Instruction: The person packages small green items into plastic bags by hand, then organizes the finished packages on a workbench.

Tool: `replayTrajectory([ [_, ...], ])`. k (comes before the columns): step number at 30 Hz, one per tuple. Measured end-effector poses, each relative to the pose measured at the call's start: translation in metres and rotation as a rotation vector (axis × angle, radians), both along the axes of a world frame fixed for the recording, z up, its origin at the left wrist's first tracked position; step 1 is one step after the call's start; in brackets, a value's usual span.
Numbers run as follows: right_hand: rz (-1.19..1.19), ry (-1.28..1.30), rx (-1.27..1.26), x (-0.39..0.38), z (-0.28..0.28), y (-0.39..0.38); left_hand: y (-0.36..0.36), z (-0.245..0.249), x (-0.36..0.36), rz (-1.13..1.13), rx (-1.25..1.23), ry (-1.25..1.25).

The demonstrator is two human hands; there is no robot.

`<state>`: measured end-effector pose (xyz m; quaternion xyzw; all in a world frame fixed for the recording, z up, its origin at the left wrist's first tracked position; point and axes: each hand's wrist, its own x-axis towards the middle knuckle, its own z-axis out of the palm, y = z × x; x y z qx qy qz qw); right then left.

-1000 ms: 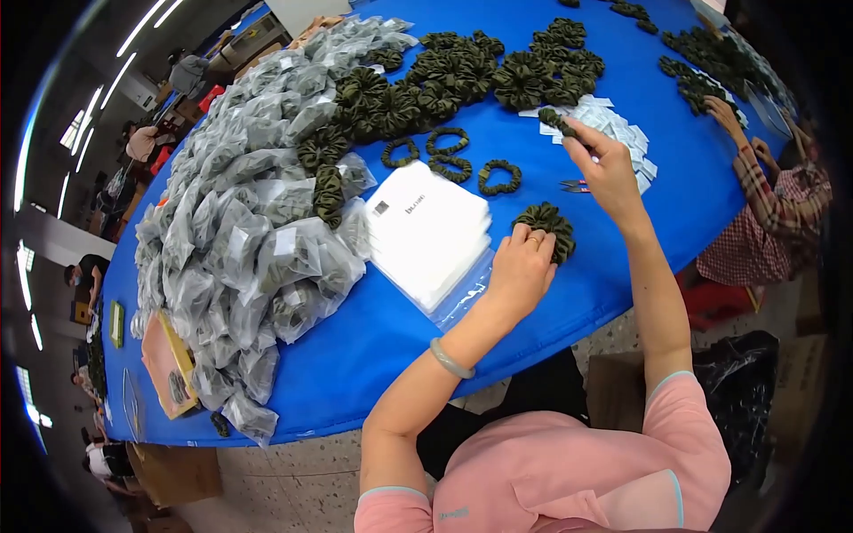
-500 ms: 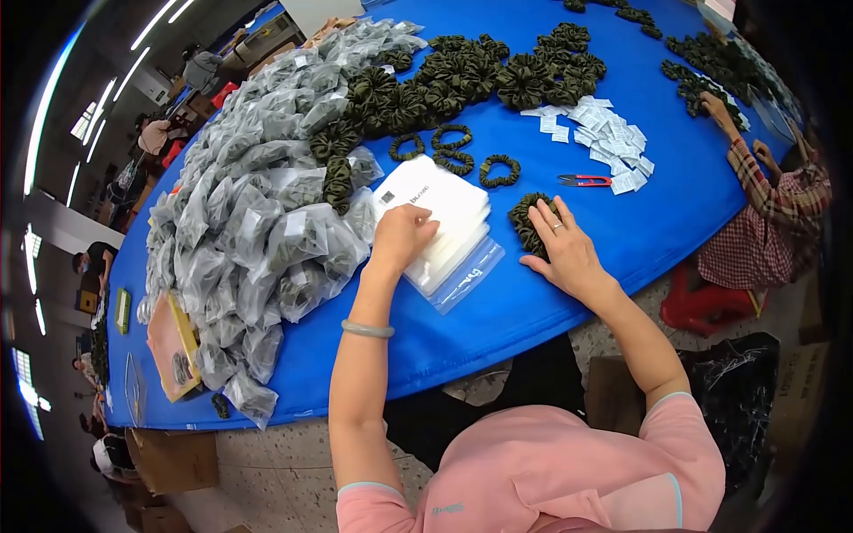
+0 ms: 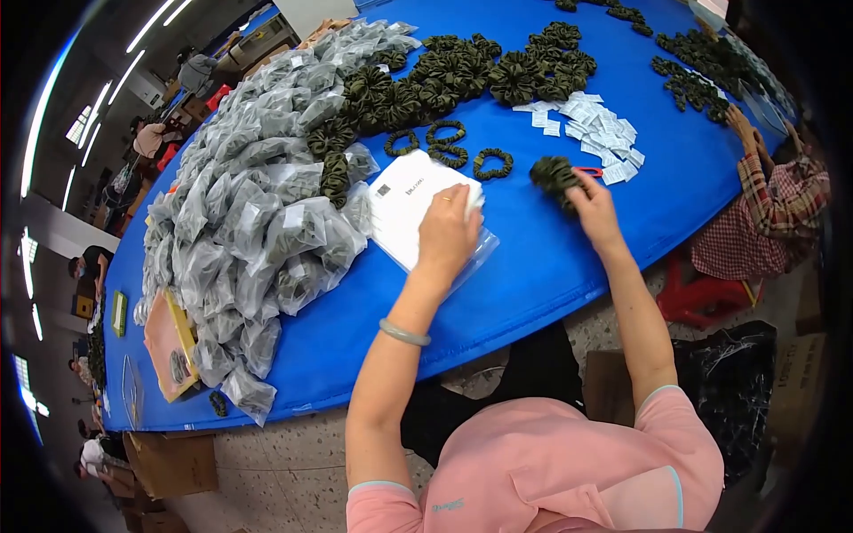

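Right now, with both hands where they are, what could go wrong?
1. The left hand is over the stack of plastic bags; thin bags may cling, so more than one could lift.
2. The right hand holds a dark green scrunchie near the red snips in this view; it might snag or knock them.
3. The heap of filled bags crowds the stack and could slide onto it.

A: Where can R hand (image 3: 597,211) pass w/ the green scrunchie (image 3: 551,180)?
B: Twd. L hand (image 3: 447,229), over the open blue cloth (image 3: 526,233) btw. them, also nearer to the body.
A: And obst.?
B: Just beyond R hand, red snips (image 3: 589,171), then white labels (image 3: 604,133). Beyond L hand, four small rings (image 3: 506,165); under it, white bag stack (image 3: 395,206); to its left, the big bagged pile (image 3: 253,213) is blocking.
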<state>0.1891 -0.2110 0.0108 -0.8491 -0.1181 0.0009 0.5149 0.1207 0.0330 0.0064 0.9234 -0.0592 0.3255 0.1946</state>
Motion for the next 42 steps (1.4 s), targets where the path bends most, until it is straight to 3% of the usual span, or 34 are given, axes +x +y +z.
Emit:
replayTrajectory([
  [1, -0.045, 0.08, 0.367, 0.008, -0.005, -0.014, -0.02, -0.004, -0.006, -0.066, 0.015, -0.003],
  [3, -0.077, 0.146, 0.743, 0.011, -0.005, -0.035, -0.065, 0.005, -0.029, -0.29, 0.05, 0.126],
  [7, -0.079, 0.118, 0.802, 0.007, 0.011, -0.063, -0.126, 0.053, -0.088, -1.278, 0.192, 0.902],
  [9, -0.093, 0.118, 0.784, 0.0, 0.013, -0.071, -0.125, 0.051, -0.097, -1.446, -0.521, 1.174],
  [11, -0.11, 0.114, 0.749, -0.012, 0.014, -0.078, -0.094, 0.061, -0.073, -0.948, -0.567, 0.914],
  [14, -0.105, 0.114, 0.75, -0.023, 0.008, -0.086, -0.016, 0.045, -0.027, -0.157, -0.272, 0.357],
  [15, -0.107, 0.126, 0.761, -0.027, 0.002, -0.087, 0.013, 0.043, -0.011, 0.03, -0.231, 0.353],
  [17, -0.111, 0.148, 0.782, -0.032, -0.01, -0.087, 0.059, 0.034, 0.004, 0.17, -0.019, 0.412],
  [18, -0.115, 0.158, 0.792, -0.034, -0.016, -0.085, 0.07, 0.031, 0.008, 0.166, -0.083, 0.519],
  [20, -0.112, 0.168, 0.802, -0.039, -0.019, -0.08, 0.069, 0.04, 0.013, 0.126, 0.104, 0.666],
  [22, -0.093, 0.183, 0.807, -0.044, -0.018, -0.072, 0.072, 0.019, 0.021, 0.151, 0.287, 0.507],
  [28, -0.054, 0.193, 0.796, -0.048, -0.021, -0.065, 0.063, 0.005, 0.026, 0.263, 0.339, 0.407],
  [37, 0.063, 0.247, 0.733, -0.039, -0.046, -0.07, 0.054, 0.009, 0.026, 0.23, 0.354, 0.339],
  [42, -0.007, 0.229, 0.73, -0.03, -0.057, -0.089, 0.053, 0.028, 0.02, 0.11, 0.348, 0.558],
])
